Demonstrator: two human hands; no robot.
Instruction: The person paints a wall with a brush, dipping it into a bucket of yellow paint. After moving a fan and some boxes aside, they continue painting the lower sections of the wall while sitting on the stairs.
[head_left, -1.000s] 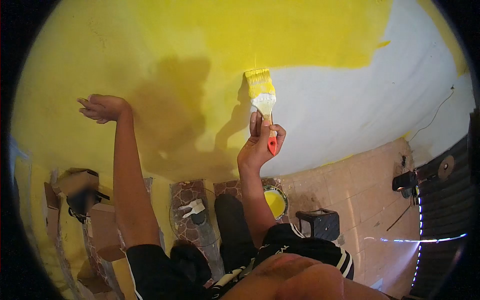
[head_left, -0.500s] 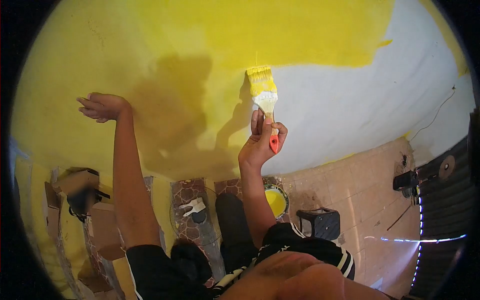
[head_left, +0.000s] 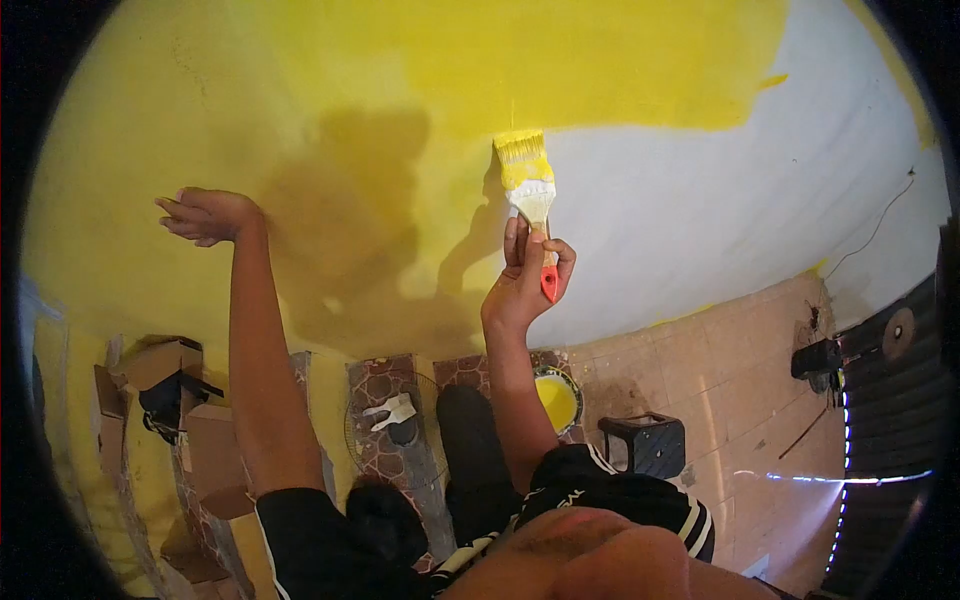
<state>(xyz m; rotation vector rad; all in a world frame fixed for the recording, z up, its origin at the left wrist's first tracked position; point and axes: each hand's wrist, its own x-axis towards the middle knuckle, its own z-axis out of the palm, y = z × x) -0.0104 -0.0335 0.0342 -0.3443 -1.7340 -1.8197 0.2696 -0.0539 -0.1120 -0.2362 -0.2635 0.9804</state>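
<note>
Head view: right hand (head_left: pixel 525 290) clamped on paintbrush (head_left: pixel 529 185), left hand (head_left: pixel 212 216) open by wall (head_left: pixel 640 210).

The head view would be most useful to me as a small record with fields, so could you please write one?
right hand: grip around the paintbrush handle
paintbrush: upright, bristles up, coated yellow; red handle end
bristle contact with wall: cannot tell
left hand: raised by a yellow part of the wall, holding nothing visible
wall: yellow above and at left, white at right
paint container: yellow paint inside, low beside the right forearm
black stool: right of the paint container
cardboard boxes: lower left
</note>
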